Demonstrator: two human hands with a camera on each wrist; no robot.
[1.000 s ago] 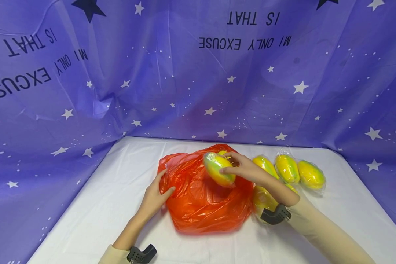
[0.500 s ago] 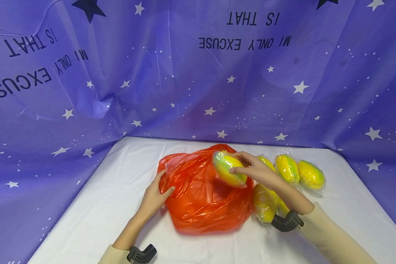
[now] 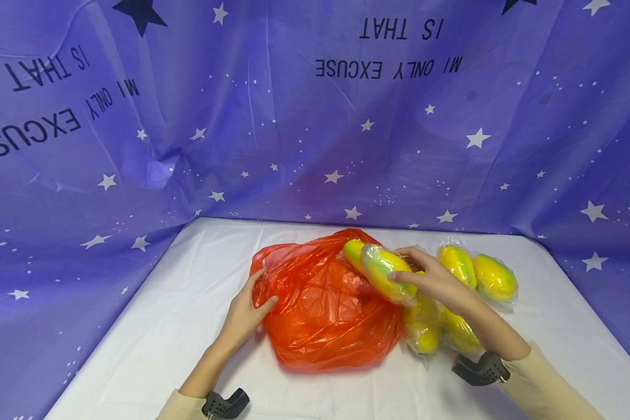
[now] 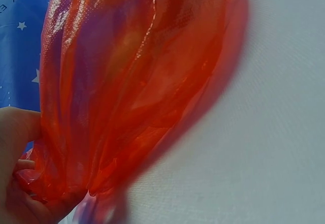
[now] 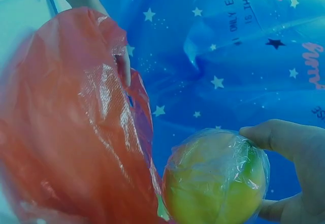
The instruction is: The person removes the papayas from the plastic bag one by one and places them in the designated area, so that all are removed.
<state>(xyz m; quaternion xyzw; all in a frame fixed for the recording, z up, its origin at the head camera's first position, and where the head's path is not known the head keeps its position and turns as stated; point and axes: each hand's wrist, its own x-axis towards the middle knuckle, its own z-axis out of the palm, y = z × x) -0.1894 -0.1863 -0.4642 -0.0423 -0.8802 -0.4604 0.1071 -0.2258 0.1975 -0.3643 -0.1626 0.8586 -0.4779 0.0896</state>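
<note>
A yellow-green mango [image 3: 384, 273] in clear plastic wrap is held between the thumb and fingers of my right hand [image 3: 434, 279], above the right side of a red plastic bag [image 3: 325, 326]. In the right wrist view the wrapped mango [image 5: 213, 183] shows its rounded end, with the thumb on its top edge. My left hand [image 3: 245, 312] grips the left edge of the bag; in the left wrist view its fingers bunch the red film [image 4: 127, 97]. Another mango [image 3: 353, 253] shows at the bag's far right edge, partly behind the held one.
On the white-covered table [image 3: 189, 303], right of the bag, lie more wrapped mangoes: one close beside it [image 3: 421, 326], one partly under my right forearm [image 3: 459, 331], and two farther back [image 3: 496, 277]. A purple star-printed curtain [image 3: 294, 146] encloses the back and sides.
My right hand has carried the mango rightward from over the bag's middle to its right side. The mango at the bag's far edge is now more visible. My left hand has stayed in place.
</note>
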